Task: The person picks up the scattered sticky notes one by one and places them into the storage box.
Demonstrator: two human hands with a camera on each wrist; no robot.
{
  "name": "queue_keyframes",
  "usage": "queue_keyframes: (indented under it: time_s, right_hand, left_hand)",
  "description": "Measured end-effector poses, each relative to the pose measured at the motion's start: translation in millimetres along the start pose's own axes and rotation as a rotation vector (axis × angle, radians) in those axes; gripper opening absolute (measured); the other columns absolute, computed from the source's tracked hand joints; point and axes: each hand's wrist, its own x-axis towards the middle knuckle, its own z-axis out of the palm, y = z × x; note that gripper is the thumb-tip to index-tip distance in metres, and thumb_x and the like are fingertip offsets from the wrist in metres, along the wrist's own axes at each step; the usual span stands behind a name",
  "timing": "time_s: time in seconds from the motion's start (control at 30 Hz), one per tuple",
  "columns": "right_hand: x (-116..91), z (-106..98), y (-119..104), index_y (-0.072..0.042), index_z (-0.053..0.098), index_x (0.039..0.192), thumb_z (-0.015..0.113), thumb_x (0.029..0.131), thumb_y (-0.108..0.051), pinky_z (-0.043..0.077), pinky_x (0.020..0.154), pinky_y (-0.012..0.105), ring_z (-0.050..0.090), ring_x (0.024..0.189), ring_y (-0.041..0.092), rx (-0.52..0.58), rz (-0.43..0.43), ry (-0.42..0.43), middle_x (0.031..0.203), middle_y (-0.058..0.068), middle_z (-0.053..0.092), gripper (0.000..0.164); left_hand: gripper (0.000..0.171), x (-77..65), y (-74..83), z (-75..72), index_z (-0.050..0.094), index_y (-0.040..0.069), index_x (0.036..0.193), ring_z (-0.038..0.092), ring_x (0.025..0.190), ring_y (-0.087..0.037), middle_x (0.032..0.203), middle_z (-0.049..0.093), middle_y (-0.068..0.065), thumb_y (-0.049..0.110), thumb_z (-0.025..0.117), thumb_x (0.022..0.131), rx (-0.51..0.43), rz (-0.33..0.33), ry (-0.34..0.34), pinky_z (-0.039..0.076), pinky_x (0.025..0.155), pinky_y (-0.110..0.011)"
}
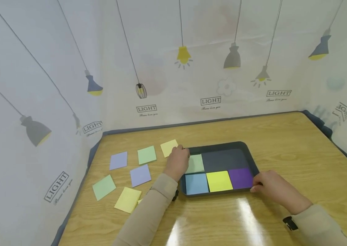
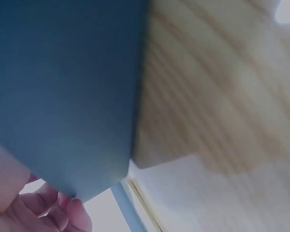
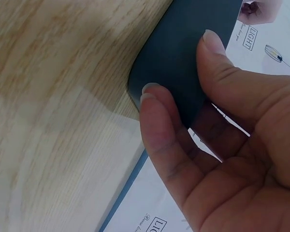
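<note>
Tray [image 1: 225,160], head: on table [image 1: 299,147], between both hands; four notes [image 1: 219,181] inside, loose notes [image 1: 147,154] at left.
Left hand [image 2: 43,208], left wrist: fingers bent at tray's edge; cannot tell if gripping.
Right hand [image 3: 237,179], right wrist: partly closed, pinching tray's corner.

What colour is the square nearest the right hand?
The square is purple; head view shows best.

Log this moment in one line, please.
left hand: grips tray, left side; right hand: pinches near-right corner; in tray: green note, blue note, yellow note, purple note; table, left of tray: loose notes
</note>
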Motion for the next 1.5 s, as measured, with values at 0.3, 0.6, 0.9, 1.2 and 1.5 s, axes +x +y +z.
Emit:
queue_keyframes:
  time_s: [0.3,0.6,0.9,1.2,1.5]
  right_hand:
    - [-1,1,0,-0.017,0.061,0.063,0.069,0.078,-0.018,0.039,0.050,0.027,0.040,0.055,0.009,-0.007,0.040,-0.016,0.061,-0.006,0.054,0.017]
    - [2,1,0,-0.018,0.060,0.062,0.070,0.077,-0.018,0.039,0.050,0.027,0.040,0.056,0.008,-0.031,0.014,0.000,0.060,-0.008,0.053,0.018]
    - [2,0,0,-0.018,0.061,0.063,0.069,0.078,-0.018,0.039,0.050,0.026,0.040,0.055,0.008,-0.017,0.017,-0.004,0.061,-0.007,0.054,0.017]
    - [0,0,0,-0.018,0.061,0.064,0.069,0.078,-0.019,0.039,0.050,0.026,0.040,0.055,0.008,-0.013,0.015,0.004,0.062,-0.006,0.055,0.016]
    - [0,0,-1,-0.017,0.061,0.064,0.070,0.077,-0.018,0.039,0.050,0.026,0.040,0.055,0.007,-0.018,-0.004,0.011,0.062,-0.007,0.055,0.016]
  left_hand:
    - [0.010,-1.5,-18.3,-15.0,0.066,0.009,0.091,0.056,0.081,-0.017,0.086,0.064,-0.004,0.013,0.057,0.090,-0.190,-0.007,0.062,0.052,0.071,-0.030]
    - [0.009,-5.1,-64.5,-30.3,0.062,0.008,0.092,0.057,0.077,-0.016,0.090,0.064,-0.005,0.014,0.055,0.091,-0.285,-0.187,0.047,0.053,0.066,-0.032]
    - [0.012,-16.9,-114.4,-29.7,0.060,0.000,0.097,0.058,0.084,-0.023,0.098,0.065,-0.013,0.007,0.057,0.088,-0.243,-0.245,0.057,0.054,0.072,-0.035]
    - [0.017,-22.8,-145.7,-24.4,0.060,-0.001,0.102,0.057,0.089,-0.028,0.103,0.064,-0.018,0.008,0.056,0.088,-0.188,-0.281,0.050,0.053,0.074,-0.040]
    - [0.031,-28.1,-155.4,-20.7,0.058,0.006,0.114,0.047,0.104,-0.038,0.114,0.054,-0.020,0.026,0.054,0.091,-0.122,-0.368,0.048,0.048,0.078,-0.053]
